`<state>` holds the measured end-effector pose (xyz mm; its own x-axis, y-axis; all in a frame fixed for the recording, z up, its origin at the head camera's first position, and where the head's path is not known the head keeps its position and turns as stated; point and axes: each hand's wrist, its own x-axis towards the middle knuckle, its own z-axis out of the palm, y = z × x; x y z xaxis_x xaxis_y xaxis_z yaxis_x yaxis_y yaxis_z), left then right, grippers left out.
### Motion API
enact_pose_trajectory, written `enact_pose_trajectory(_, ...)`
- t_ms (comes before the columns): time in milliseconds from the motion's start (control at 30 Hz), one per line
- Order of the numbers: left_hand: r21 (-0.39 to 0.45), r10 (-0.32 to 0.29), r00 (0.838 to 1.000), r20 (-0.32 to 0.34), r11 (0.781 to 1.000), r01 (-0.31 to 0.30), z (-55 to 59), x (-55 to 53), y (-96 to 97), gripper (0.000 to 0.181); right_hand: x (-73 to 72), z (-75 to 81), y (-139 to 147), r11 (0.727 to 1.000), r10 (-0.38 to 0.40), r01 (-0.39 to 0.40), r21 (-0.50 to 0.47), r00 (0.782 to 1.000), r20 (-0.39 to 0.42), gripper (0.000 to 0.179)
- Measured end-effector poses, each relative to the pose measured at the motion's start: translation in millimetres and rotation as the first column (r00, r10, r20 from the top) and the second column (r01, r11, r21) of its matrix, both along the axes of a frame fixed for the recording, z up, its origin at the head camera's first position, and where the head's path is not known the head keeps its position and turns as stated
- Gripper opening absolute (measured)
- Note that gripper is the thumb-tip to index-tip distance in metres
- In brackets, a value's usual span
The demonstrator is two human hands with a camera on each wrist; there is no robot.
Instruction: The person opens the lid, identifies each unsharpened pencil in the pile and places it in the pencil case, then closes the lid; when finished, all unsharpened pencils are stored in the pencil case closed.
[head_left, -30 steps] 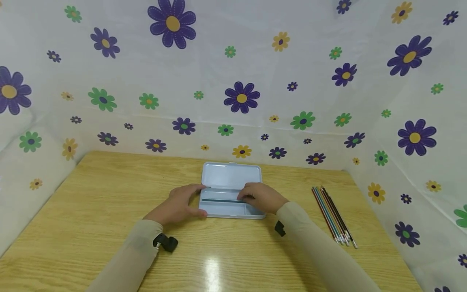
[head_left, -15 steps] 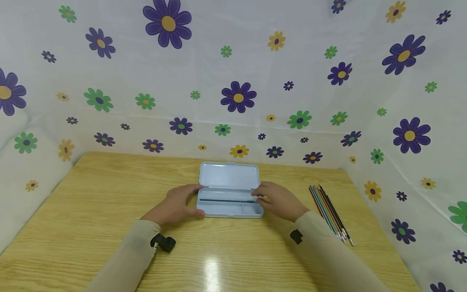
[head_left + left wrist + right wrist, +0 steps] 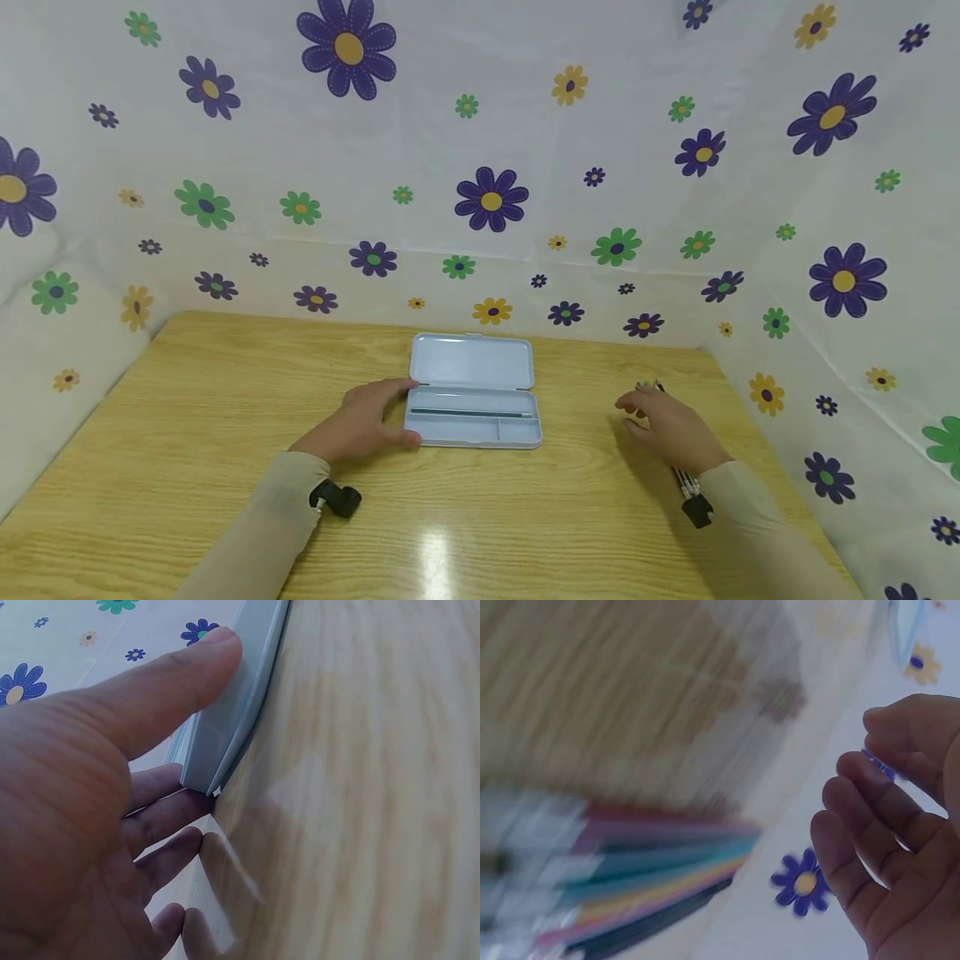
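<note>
A pale blue pencil case [image 3: 471,362] lies open on the table with its lid folded back. One dark green pencil [image 3: 471,412] lies lengthwise in its long rear compartment. My left hand [image 3: 362,419] rests at the case's left end, thumb by the front corner and forefinger near the hinge. In the left wrist view the thumb [image 3: 187,671] lies straight along the case's wall. My right hand [image 3: 671,425], fingers loosely bent and nothing in them, hovers over a bunch of pencils [image 3: 660,881]. In the head view it hides most of that bunch.
The wooden table [image 3: 480,517] runs back to a white flowered cloth [image 3: 420,150] hung behind it and along both sides. Dark wrist cameras [image 3: 341,498] sit on both sleeves. The case's front has a narrow long compartment and a small right one.
My right hand has let go of the green pencil in the case and moved right, to above the bunch of pencils. The left hand has stayed at the case.
</note>
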<state>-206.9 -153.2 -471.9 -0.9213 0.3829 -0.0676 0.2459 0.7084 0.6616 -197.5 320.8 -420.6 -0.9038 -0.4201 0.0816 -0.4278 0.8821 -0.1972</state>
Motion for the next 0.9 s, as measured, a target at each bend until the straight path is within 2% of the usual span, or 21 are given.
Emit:
enact_pose_trajectory(133, -0.011, 0.000, 1.000, -0.006, 1.000, 0.000, 1.0, -0.7, 0.4, 0.093, 5.1, 1.5, 20, 0.999, -0.043, 0.042, 0.024, 0.998, 0.042, 0.024)
enact_pose_trajectory(400, -0.014, -0.011, 1.000, -0.010, 1.000, 0.011, 1.9, -1.1, 0.1, 0.092, 7.8, -2.5, 39, 0.998, -0.058, 0.058, 0.008, 0.995, 0.081, 0.015)
enact_pose_trajectory(667, 0.003, -0.016, 1.000, -0.003, 1.000, 0.016, -0.2, -2.0, -1.4, 0.095, 6.3, -12.1, 48, 0.998, -0.062, 0.064, -0.008, 0.990, 0.129, 0.015)
enact_pose_trajectory(900, 0.011, -0.009, 1.000, 0.000, 1.000, 0.009, -0.6, -2.6, -2.2, 0.095, 5.3, -12.4, 44, 0.997, -0.045, 0.054, -0.048, 0.985, 0.169, 0.013)
